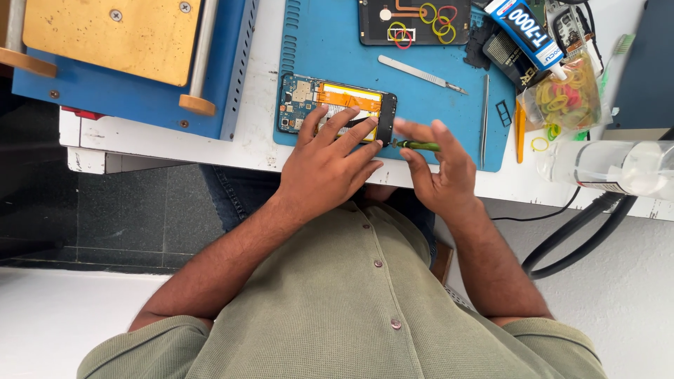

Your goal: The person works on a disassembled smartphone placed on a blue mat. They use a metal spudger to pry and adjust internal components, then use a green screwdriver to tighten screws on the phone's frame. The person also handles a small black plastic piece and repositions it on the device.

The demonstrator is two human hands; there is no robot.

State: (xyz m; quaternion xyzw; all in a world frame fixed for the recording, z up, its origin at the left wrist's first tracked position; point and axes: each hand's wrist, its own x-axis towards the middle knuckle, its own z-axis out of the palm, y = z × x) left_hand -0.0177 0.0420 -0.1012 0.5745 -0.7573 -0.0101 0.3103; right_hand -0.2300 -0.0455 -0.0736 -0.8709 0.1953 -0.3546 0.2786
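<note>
**Hands on the open phone**

Your left hand lies flat on the opened-up phone with its back cover off. The fingers are spread out and press down on it, not closed around it. Your right hand pinches a thin green-handled screwdriver between thumb and fingers. The screwdriver lies sideways, and its tip points left at the black end of the phone, just beside your left fingertips.

The phone lies on the blue rubber work mat, near the front edge of the white table. Its long side runs left to right, a little tilted, with the left end slightly farther from you. You can see its insides: a blue-green board with small metal parts at the left end, a wide orange strip along the middle, and a black piece at the right end. Your fingers hide part of the near side.

Farther back on the mat sits a black phone back panel with coloured rubber bands on it. A silver blade tool lies slanted behind the phone. Thin metal tweezers lie to the right of your right hand, pointing away from you. A clear bag of rubber bands sits at the right, with a blue-and-white glue tube behind it.
</note>
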